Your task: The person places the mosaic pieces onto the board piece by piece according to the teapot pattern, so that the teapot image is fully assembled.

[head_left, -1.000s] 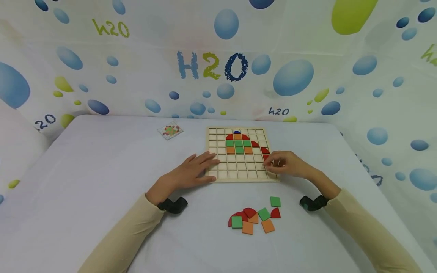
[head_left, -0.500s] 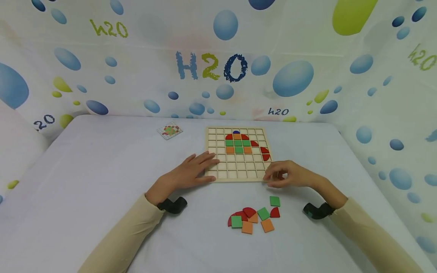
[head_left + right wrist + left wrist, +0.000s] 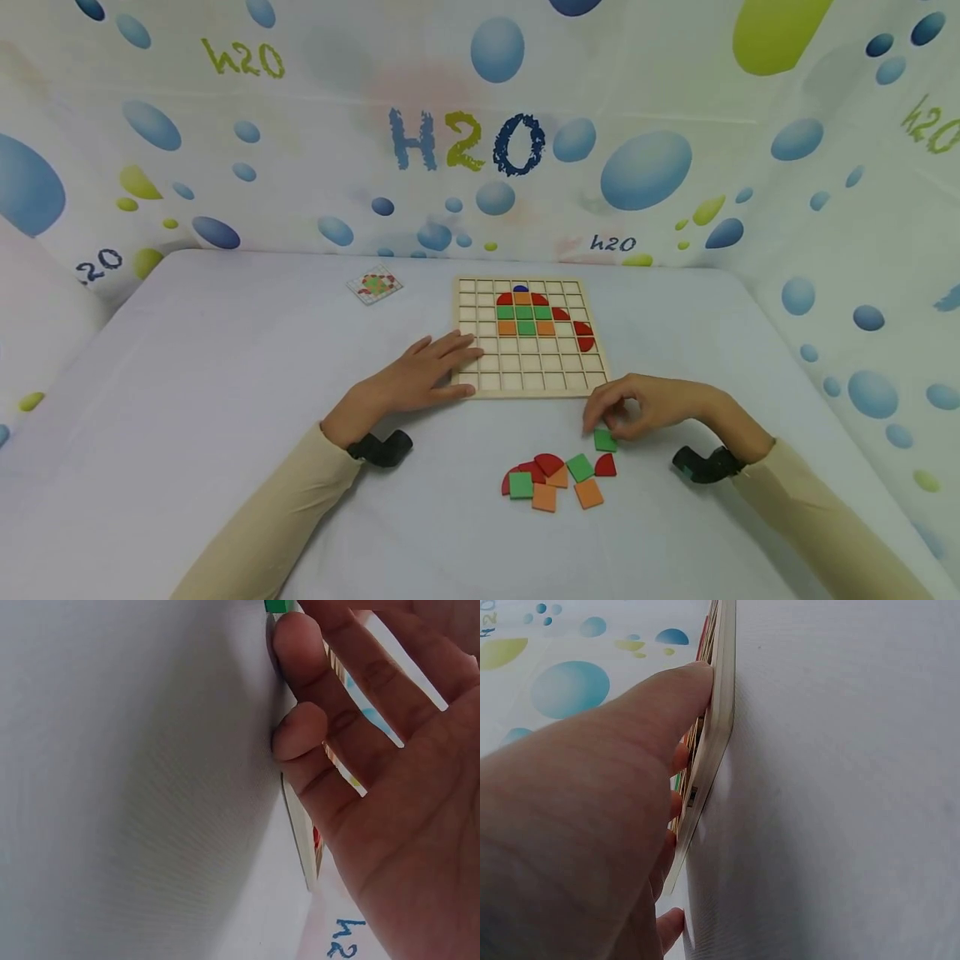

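In the head view my left hand [image 3: 420, 377] lies with fingers spread over the left edge of a wooden grid board [image 3: 513, 394]. Its thumb [image 3: 682, 684] touches the board's near corner in the left wrist view. My right hand [image 3: 648, 404] is just in front of the board, bent fingers pointing down. Thumb and forefinger are apart, at either side of a green square tile [image 3: 605, 442] that lies on the table. Only an edge of this green tile [image 3: 276, 606] shows at the top of the right wrist view, beside the fingertips.
Nearer the body lies a loose group: red quarter-circle tiles [image 3: 605, 466], another green square [image 3: 580, 468] and orange squares [image 3: 588, 493]. Coloured tiles sit in the board's cells. A small pattern card [image 3: 375, 285] lies back left on the white cloth [image 3: 225, 375].
My right hand has come off the board's right side, moving toward me to the green square tile. The left hand stays put, and the loose tiles have not moved.
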Demonstrator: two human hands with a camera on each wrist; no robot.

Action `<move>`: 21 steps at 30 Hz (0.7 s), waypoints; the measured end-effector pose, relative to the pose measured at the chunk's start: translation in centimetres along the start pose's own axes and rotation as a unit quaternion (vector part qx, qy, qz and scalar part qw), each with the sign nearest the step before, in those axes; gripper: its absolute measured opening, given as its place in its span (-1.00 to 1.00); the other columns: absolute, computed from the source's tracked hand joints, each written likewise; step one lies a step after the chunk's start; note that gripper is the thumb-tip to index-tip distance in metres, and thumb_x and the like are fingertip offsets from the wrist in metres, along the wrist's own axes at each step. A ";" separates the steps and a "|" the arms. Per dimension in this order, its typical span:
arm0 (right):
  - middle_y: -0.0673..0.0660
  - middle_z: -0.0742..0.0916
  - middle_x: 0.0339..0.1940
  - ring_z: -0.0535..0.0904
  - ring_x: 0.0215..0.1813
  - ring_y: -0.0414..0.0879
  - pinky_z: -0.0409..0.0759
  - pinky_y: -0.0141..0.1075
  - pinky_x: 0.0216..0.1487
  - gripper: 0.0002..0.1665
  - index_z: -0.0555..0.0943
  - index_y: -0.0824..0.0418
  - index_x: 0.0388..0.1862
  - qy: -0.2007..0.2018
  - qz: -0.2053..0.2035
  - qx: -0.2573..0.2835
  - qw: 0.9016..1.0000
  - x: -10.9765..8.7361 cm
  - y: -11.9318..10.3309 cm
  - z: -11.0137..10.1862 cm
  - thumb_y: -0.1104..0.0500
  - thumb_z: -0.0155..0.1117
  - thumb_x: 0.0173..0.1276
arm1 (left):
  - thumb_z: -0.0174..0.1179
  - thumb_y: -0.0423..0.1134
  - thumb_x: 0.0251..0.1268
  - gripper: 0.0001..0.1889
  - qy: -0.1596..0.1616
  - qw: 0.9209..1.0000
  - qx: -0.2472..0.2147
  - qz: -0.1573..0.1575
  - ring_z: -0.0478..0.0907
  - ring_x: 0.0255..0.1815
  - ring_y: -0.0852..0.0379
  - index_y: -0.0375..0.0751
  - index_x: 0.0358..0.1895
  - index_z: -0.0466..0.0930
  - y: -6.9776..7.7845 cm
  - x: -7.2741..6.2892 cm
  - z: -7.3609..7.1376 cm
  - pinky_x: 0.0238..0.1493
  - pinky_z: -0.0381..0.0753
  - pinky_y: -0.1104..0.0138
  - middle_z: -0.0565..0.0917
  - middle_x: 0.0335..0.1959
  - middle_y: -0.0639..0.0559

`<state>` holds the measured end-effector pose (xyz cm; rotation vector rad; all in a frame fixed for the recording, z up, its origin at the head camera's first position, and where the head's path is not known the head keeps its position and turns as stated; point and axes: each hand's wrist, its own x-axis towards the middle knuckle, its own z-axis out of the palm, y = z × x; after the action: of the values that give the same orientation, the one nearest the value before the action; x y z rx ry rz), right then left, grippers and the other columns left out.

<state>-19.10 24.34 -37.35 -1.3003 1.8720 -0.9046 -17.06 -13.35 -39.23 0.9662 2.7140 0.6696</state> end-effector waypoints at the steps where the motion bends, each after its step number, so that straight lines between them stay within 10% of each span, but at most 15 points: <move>1: 0.07 0.67 -0.08 0.54 -0.21 -0.09 0.48 -0.38 -0.26 -0.61 0.67 0.14 0.02 -0.003 0.004 0.000 1.000 0.0 0.0 0.0 0.44 0.26 0.25 | 0.10 0.04 0.44 -0.35 0.000 1.000 0.000 0.000 -0.04 0.58 -0.12 -0.10 0.49 0.22 0.0 0.0 0.0 0.46 -0.07 -0.16 0.15 0.54 -0.13; 21: 0.03 0.65 -0.17 0.56 -0.34 -0.09 0.52 -0.40 -0.36 -0.69 0.68 0.11 -0.02 0.025 -0.006 -0.085 0.996 0.8 0.6 1.3 0.23 0.44 0.23 | 0.10 0.06 0.43 -0.35 0.014 1.000 0.024 0.008 -0.06 0.58 -0.10 -0.07 0.50 0.21 -1.2 0.1 1.5 0.47 -0.08 -0.15 0.13 0.55 -0.11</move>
<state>-18.51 23.48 -38.67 -1.4033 2.0184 -0.8049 -17.28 -13.59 -41.10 0.9970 2.7607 0.6285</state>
